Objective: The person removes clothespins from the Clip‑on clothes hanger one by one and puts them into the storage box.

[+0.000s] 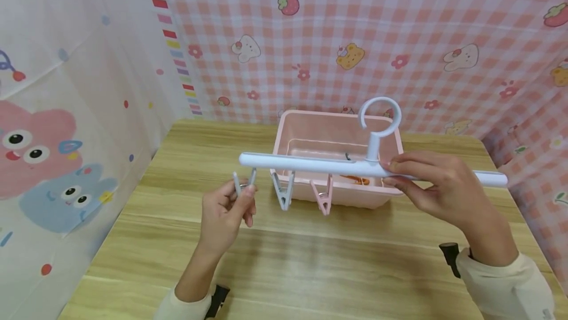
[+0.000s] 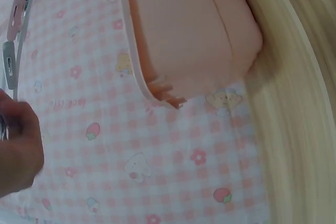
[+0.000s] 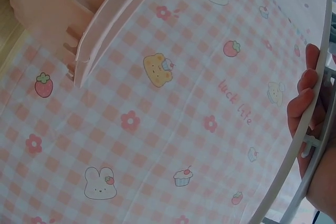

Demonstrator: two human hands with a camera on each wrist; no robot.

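Left of the middle, the left hand (image 1: 228, 214) pinches a gray clip (image 1: 236, 183) just under the white hanger's (image 1: 306, 163) end; I can't tell if they touch. At middle right, the right hand (image 1: 443, 187) grips the hanger, likely to keep it steady. Another gray clip (image 1: 287, 195) and a pink clip (image 1: 326, 203) hang below it. Behind sits a pink bin (image 1: 355, 198); checked cloth (image 1: 310, 34) fills the top.

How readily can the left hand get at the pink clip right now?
Probably not directly: the left hand has one grey clip in its grip, and a second grey clip hangs from the hanger between that hand and the pink clip.
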